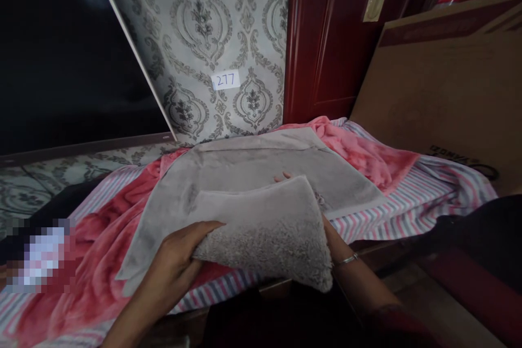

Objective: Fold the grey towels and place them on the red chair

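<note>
A piece of grey plush cloth (265, 228) is held up between my two hands, smooth along its top and fluffy lower down. My left hand (179, 253) grips its left end, thumb on the front face. Most of my right hand is behind the cloth; only its fingertips (283, 176) show over the top edge, and a bracelet is on that wrist. Beneath lies a wide grey cloth (240, 168), spread flat, with a small dark mark near its right side. Whether the two grey parts are joined, I cannot tell.
Pink blankets (101, 250) lie rumpled under the grey cloth, over a striped sheet (367, 220). A large cardboard box (444, 98) stands at the right. A dark screen (73, 60) is at the left, and a wall with a "277" label (225, 80) rises behind.
</note>
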The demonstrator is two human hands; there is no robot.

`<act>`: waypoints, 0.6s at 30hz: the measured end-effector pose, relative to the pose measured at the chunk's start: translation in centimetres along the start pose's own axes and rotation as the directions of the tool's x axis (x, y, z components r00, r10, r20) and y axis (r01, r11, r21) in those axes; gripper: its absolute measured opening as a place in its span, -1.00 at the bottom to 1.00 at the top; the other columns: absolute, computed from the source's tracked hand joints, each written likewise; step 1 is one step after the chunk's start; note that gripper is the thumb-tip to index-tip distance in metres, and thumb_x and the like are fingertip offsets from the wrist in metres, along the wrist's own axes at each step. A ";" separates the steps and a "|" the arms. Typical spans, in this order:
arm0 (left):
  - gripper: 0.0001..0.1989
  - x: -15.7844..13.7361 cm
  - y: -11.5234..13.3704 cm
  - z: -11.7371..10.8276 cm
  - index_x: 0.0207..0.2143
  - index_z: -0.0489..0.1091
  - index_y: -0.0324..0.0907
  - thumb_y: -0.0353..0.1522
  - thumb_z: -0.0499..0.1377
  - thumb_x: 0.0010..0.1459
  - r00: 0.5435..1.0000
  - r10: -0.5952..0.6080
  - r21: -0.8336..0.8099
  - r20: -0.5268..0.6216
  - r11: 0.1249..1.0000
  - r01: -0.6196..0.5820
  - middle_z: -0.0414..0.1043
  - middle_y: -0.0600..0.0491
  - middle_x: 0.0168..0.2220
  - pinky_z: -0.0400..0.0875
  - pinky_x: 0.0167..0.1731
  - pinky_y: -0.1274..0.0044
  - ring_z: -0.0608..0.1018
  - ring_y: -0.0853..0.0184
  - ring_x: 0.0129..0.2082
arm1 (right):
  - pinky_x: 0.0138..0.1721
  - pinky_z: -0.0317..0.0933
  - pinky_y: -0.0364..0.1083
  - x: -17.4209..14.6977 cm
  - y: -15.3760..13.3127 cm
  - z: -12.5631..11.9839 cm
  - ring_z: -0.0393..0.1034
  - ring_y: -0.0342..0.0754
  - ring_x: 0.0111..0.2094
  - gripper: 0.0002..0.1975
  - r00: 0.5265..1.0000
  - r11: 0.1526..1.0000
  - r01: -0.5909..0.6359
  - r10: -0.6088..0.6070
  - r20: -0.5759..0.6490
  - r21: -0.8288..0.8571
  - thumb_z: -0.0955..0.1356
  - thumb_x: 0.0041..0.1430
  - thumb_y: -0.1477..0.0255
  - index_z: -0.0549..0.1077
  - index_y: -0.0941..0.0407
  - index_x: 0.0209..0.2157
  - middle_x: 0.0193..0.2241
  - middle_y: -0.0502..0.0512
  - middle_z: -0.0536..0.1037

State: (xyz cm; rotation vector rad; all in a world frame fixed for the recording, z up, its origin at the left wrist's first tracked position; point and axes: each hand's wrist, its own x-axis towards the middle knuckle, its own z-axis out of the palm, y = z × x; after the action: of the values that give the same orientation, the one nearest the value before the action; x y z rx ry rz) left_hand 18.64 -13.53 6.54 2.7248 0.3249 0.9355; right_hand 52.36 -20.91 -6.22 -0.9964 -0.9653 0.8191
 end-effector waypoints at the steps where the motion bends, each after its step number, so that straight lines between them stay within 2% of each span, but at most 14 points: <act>1: -0.45 -0.5 -0.2 -0.4 0.05 0.47 0.02 -0.53 0.03 0.05 1.000 -0.030 -0.008 -0.003 1.000 0.030 0.64 0.13 -0.11 0.54 -0.09 0.54 0.67 0.30 -0.16 | 0.18 0.31 0.14 -0.2 -0.4 0.2 0.44 0.07 0.09 -0.53 1.000 1.000 0.001 -0.001 -0.002 0.020 0.50 0.03 0.17 0.50 -0.30 0.03 0.14 -0.19 0.52; 4: -0.48 -2.0 -0.8 -1.6 0.05 0.50 0.06 -0.48 0.06 0.08 0.992 -0.130 -0.035 -0.001 0.991 0.130 0.64 0.14 -0.09 0.52 -0.03 0.51 0.66 0.28 -0.13 | 0.15 0.34 0.13 -0.8 -1.7 0.7 0.46 0.10 0.06 -0.63 0.995 0.999 -0.034 0.034 0.099 0.008 0.54 -0.01 0.22 0.59 -0.20 -0.10 0.04 -0.07 0.60; 7: -0.52 -2.9 -1.4 -3.0 0.02 0.53 0.07 -0.43 0.09 0.08 0.988 -0.152 -0.070 0.036 0.986 0.155 0.64 0.12 -0.09 0.54 -0.05 0.50 0.67 0.25 -0.13 | 0.12 0.37 0.14 -1.4 -3.0 1.1 0.48 0.07 0.03 -0.54 0.973 0.998 -0.067 0.067 0.219 -0.009 0.53 0.03 0.25 0.56 -0.15 0.01 0.04 0.01 0.60; 9: -0.54 -3.0 -1.5 -3.9 -0.01 0.56 0.07 -0.41 0.10 0.06 0.987 -0.151 -0.095 0.055 0.983 0.156 0.65 0.10 -0.10 0.56 -0.07 0.49 0.67 0.24 -0.14 | 0.18 0.31 0.15 -1.6 -3.8 1.5 0.46 0.06 0.08 -0.53 0.961 0.999 -0.007 0.018 0.277 -0.038 0.54 0.03 0.25 0.56 -0.08 0.02 0.05 0.07 0.59; 11: -0.55 -2.5 -1.3 -4.9 -0.03 0.58 0.06 -0.39 0.11 0.04 0.986 -0.157 -0.118 0.054 0.980 0.162 0.65 0.08 -0.11 0.57 -0.07 0.47 0.67 0.22 -0.14 | 0.23 0.25 0.15 -1.5 -4.6 1.9 0.43 0.08 0.13 -0.62 0.951 0.996 0.068 -0.048 0.307 -0.054 0.55 0.02 0.22 0.60 -0.03 -0.09 0.03 0.09 0.60; 14: -0.60 -0.7 -0.7 -6.3 -0.09 0.61 0.04 -0.37 0.14 0.03 0.987 -0.156 -0.148 0.027 0.976 0.159 0.66 0.07 -0.14 0.58 -0.11 0.46 0.68 0.21 -0.17 | 0.20 0.29 0.15 -1.2 -6.4 2.5 0.46 0.12 0.09 -0.72 0.958 0.992 0.112 -0.091 0.273 -0.063 0.54 0.01 0.16 0.62 -0.08 -0.23 -0.03 0.04 0.63; 18: -0.73 2.8 -0.4 -7.7 -0.18 0.62 0.02 -0.25 0.19 0.08 0.981 -0.190 -0.204 -0.049 0.963 0.176 0.66 0.04 -0.23 0.59 -0.18 0.41 0.66 0.19 -0.27 | 0.22 0.28 0.12 -0.9 -10.1 2.9 0.46 0.11 0.09 -0.73 0.982 0.967 0.165 -0.142 0.128 -0.193 0.50 0.08 0.18 0.62 -0.12 -0.15 -0.02 0.00 0.63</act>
State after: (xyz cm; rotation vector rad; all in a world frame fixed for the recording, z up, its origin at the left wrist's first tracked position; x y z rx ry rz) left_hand 15.95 -11.19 13.96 2.4385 0.4613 0.9548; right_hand 50.57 -24.19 3.69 -1.0428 -1.2275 0.6611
